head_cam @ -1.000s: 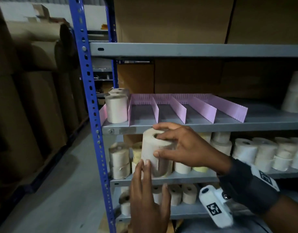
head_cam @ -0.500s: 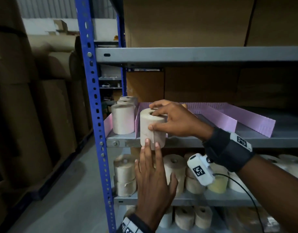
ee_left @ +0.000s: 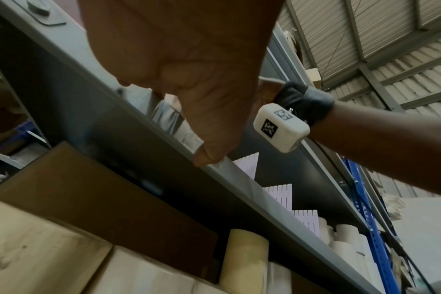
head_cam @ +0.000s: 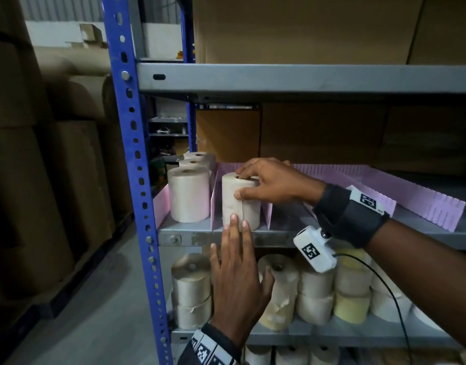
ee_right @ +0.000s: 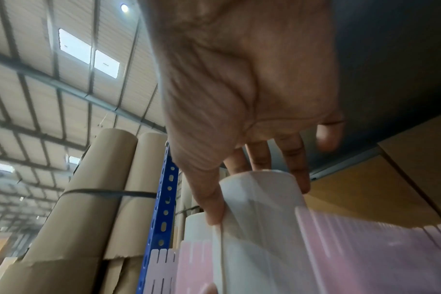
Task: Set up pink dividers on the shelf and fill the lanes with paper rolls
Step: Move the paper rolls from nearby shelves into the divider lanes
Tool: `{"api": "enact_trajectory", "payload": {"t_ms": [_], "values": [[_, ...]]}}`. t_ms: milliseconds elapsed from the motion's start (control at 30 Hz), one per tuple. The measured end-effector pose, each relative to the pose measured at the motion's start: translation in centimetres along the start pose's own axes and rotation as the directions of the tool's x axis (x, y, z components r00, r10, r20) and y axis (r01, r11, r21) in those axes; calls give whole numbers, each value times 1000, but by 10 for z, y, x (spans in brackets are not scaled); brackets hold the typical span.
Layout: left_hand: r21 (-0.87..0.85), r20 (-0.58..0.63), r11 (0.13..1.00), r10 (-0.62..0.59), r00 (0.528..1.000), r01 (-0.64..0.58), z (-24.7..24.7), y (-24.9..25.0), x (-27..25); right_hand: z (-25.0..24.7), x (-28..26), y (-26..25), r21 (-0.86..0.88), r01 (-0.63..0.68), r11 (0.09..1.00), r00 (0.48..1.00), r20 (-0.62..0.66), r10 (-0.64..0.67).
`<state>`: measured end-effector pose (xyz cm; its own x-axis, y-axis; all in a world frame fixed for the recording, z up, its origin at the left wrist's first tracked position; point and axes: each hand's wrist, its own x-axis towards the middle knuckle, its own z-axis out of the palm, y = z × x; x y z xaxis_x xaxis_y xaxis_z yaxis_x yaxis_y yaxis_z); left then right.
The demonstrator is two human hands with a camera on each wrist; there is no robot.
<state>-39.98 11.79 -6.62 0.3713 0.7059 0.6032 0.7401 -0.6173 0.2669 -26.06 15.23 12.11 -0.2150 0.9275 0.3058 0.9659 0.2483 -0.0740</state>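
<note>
Now, at the left end of the shelf [head_cam: 226, 237], we see the first lane already filled: a row of paper rolls [head_cam: 189, 197] stands upright from the front edge toward the back, hemmed in by pink dividers [head_cam: 216, 204]. Just right of it, in the second lane, our roll [head_cam: 241, 201] stands at the front edge between two dividers. Our left hand [head_cam: 239, 275] is open, its straight fingertips pressed against the roll's lower front, likely to nudge it back into the lane. Our right hand [head_cam: 268, 184] grips the roll from above, fingers curled over its top rim and thumb on its side, which keeps it upright while it slides. Further right, the remaining lanes between dividers hold no rolls that we can see, so most filling seems ahead.
</note>
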Motion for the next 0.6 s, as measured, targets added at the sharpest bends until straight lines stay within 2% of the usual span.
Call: {"api": "enact_trajectory", "payload": {"t_ms": [233,433,500,600], "values": [[80,-11,997,-2,1000,3,16,-3,12,-15,36,0,-179,43,983,977,214,-3],[90,-175,995,53,983,-38,32,-13,11,-10,79,17,-195,-57,979,936,330,120],[87,-216,996,51,975,-33,36,-13,12,-8,93,23,-177,-67,982,930,346,126],[81,-286,996,46,957,-24,39,-11,14,-5,110,32,-262,-26,965,949,296,106]]}}
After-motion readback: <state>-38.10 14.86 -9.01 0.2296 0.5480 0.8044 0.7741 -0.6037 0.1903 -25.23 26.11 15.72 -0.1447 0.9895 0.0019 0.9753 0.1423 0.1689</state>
